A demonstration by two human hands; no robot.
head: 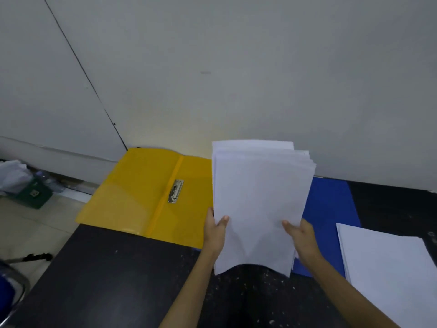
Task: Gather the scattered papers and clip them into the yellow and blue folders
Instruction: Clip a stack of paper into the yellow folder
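hands (257, 235) gripping paper stack (260, 200), yellow folder (142, 192)

Head cam, single view, wide-angle.
Worn on the person's head, it looks forward and down across a dark table (113, 280) toward a grey wall (236, 67), close in above both forearms. Floor (35, 223) shows at left past the table edge; straight lines bow near the borders.

Both forearms reach forward side by side. The left hand (215, 229) and the right hand (300, 235) each pinch, thumbs on top and facing inward.
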